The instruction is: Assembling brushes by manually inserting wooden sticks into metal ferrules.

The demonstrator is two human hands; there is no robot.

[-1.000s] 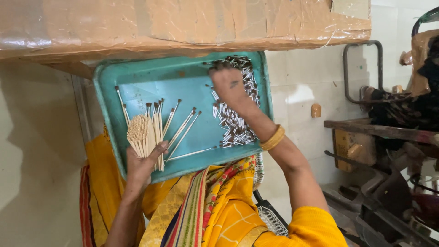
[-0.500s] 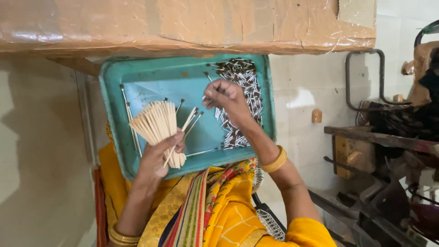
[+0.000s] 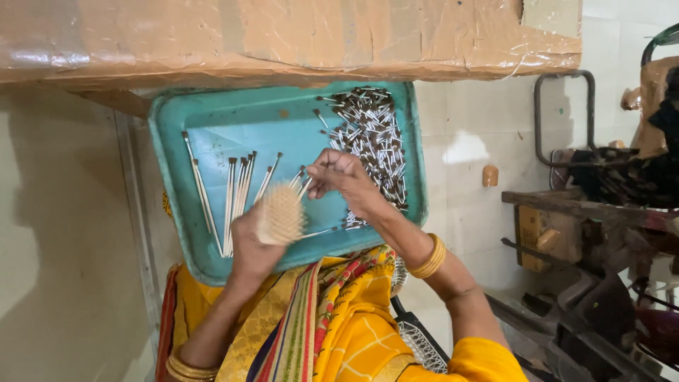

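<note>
Teal tray [image 3: 212,113] holds loose sticks [image 3: 237,191], dark-tipped pile [image 3: 371,134].

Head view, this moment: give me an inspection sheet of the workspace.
Surface: teal tray on the person's lap, under a taped cardboard box.
Job's things: bundle of thin sticks; loose dark-tipped sticks on the tray; heap of short dark-tipped pieces.
Clutter: nothing seen on the tray.
Grippers: left hand grips the bundle; right hand pinches a stick beside it.
Cables: nothing seen.
Surroundings: tiled wall, metal machinery at right.
</note>
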